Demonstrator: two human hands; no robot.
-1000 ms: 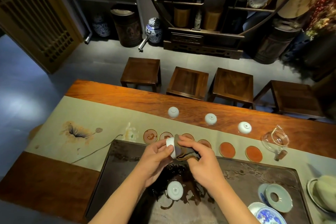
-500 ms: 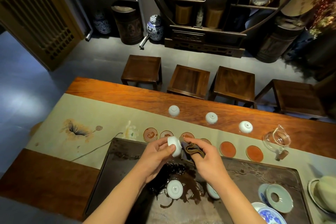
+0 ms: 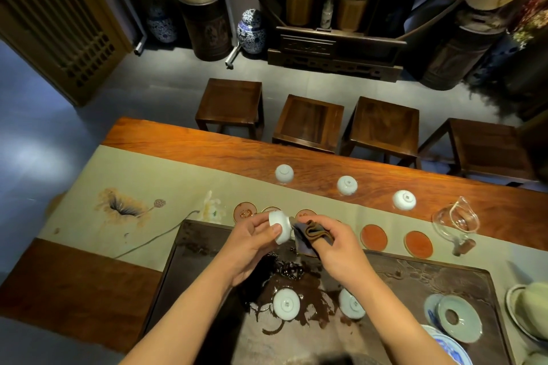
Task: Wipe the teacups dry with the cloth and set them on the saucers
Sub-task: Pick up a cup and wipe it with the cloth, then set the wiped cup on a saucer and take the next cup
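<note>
Your left hand grips a small white teacup on its side above the dark tea tray, fingers curled round its wall, while your right hand pinches the folded brown cloth against the cup's mouth. The cup looks thin, light, glazed, likely slippery when wet and easily chipped, so hold it by wall and foot, not the rim; the cloth is soft and bunches freely. Two more cups wait upside down on the tray, empty saucers lie just beyond on the surface, and the marks on the cup bases are too small to read.
</note>
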